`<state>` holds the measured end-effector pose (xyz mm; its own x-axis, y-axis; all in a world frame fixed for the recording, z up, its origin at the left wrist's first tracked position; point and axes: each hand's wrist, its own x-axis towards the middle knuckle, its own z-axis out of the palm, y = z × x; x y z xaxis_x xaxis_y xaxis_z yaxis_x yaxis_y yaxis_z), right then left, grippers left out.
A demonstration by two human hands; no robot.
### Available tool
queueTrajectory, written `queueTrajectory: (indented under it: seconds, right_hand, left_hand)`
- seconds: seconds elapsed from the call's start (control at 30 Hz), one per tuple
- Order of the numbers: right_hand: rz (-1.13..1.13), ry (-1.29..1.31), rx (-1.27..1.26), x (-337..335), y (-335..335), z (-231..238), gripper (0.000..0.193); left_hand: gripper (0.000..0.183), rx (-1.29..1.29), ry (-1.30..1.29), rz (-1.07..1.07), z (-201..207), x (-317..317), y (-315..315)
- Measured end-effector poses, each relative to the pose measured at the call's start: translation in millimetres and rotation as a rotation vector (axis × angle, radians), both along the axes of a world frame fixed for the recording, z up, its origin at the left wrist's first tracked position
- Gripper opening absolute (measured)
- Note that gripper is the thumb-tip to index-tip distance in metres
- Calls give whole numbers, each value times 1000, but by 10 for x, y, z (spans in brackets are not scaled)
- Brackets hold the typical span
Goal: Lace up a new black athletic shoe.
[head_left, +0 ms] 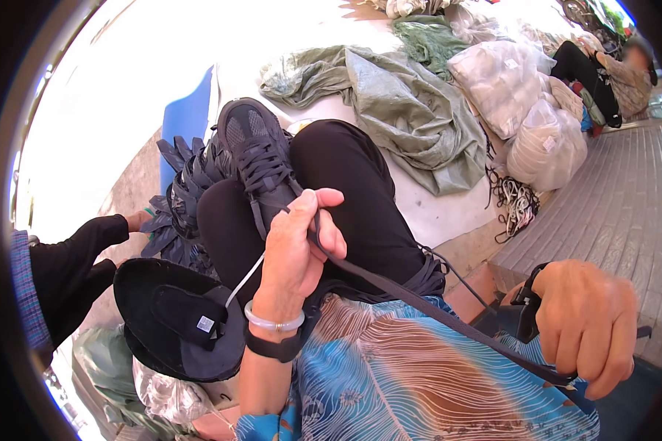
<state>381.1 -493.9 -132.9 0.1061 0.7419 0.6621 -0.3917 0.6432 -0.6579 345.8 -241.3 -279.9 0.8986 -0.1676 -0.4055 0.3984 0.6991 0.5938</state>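
Observation:
A dark grey lace-up shoe [254,147] rests toe-up against my black-trousered knees, its laces threaded across the front. Just below its collar, my left hand [301,235] is closed round a long flat dark shoelace [412,294], forefinger and thumb uppermost. The lace stretches from there diagonally across my lap to my right hand [587,323], which grips its far part in a fist out at the right. A thin pale cord [244,281] runs from near my left wrist to a black, hollow, bowl-shaped thing [151,316] with a small white label inside.
Dark shoe parts [198,176] lie heaped left of the shoe. Another person's black-trousered legs [81,257] are at the left. Ahead lie a grey-green sheet [412,110], stuffed clear plastic bags [544,147] and tangled laces [518,202]. Someone sits far right beside the grey slatted surface [610,198].

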Motion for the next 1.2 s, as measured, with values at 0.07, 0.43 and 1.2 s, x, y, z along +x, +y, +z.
queueTrajectory:
  seconds: [0.07,0.43,1.2]
  right_hand:
    - [-22,5,-41,139,-32,-252,22]
    - [-342,163,-1202,29,864,-1415,40]
    - [-730,-431,-1086,46,1095,-1679,25]
  left_hand:
    - [39,219,-25,-145,193,-177,39]
    - [30,598,-146,-790,410,-497,-242]
    - [30,-98,179,423,-545,-387,63]
